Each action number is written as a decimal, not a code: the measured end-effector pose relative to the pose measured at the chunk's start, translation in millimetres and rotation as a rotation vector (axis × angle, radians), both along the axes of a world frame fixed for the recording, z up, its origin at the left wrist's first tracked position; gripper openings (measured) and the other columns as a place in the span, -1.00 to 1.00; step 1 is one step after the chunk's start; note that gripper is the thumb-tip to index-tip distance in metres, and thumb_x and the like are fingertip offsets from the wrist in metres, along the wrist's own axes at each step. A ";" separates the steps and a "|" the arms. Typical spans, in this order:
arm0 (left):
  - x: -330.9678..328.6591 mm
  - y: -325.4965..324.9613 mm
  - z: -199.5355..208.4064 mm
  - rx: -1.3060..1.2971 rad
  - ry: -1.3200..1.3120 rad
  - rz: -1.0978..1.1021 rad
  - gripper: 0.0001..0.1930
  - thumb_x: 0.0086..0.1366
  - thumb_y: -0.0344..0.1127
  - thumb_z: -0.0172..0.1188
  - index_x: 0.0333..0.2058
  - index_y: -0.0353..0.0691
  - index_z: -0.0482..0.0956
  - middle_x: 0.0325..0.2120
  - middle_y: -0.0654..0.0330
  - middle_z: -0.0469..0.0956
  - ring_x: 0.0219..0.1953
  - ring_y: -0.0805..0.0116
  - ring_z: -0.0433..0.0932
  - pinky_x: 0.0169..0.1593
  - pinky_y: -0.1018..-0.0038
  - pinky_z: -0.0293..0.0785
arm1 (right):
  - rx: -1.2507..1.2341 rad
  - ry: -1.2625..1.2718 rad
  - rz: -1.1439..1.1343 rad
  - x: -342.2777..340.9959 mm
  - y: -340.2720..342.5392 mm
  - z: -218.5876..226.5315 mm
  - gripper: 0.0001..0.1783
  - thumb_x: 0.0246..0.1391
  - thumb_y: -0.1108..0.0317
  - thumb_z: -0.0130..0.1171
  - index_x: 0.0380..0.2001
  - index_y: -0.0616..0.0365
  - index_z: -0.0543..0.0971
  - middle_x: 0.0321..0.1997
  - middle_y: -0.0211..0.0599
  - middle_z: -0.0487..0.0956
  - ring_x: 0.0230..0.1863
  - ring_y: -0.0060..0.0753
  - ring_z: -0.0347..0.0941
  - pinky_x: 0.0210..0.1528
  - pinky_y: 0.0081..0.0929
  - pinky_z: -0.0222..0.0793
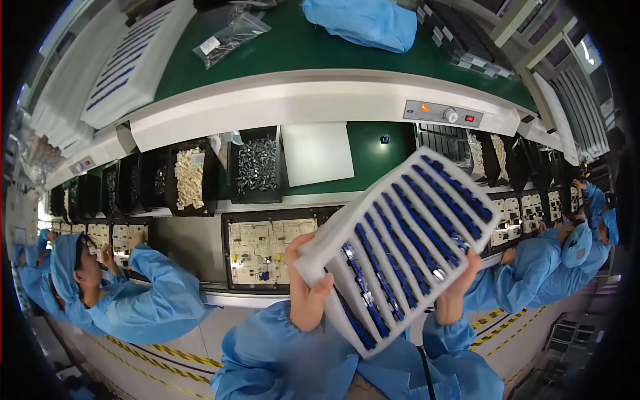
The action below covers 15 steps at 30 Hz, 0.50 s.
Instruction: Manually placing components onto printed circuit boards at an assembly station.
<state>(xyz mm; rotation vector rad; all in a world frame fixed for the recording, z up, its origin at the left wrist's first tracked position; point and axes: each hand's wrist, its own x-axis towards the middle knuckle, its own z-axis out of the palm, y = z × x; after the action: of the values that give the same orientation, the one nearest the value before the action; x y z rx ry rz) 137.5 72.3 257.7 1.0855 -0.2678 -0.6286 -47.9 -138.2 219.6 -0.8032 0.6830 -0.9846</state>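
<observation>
While the left hand [309, 288] and right hand [461, 285] clasp opposite sides of a white foam tray [333, 237], tilted near centre, it looks mostly filled with blue parts [460, 187]; it is not set down yet; the circuit board [255, 248] to the left looks populated.

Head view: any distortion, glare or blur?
Head view: fisheye bows the white shelf front, corners go black; head view: soft sheen on the white sheet; head view: smudgy blur on the wearer's blue smock, foam tray fairly crisp.
</observation>
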 end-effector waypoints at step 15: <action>17.8 -60.4 -169.0 0.127 -0.134 0.398 -0.21 0.07 -0.35 0.22 0.21 -0.12 -0.05 0.06 0.10 0.12 0.03 0.29 0.22 0.09 0.40 0.21 | 0.397 0.112 0.600 223.6 -137.5 -168.2 -0.50 -0.06 0.02 0.05 -0.15 0.18 0.50 -0.25 -0.21 0.56 -0.26 -0.27 0.46 -0.19 -0.37 0.39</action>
<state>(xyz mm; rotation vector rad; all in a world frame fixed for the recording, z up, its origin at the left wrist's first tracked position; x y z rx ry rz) 155.3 11.9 88.7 1.2628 -0.1214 -0.2190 175.7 -275.7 51.3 -0.6527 0.6500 -0.2489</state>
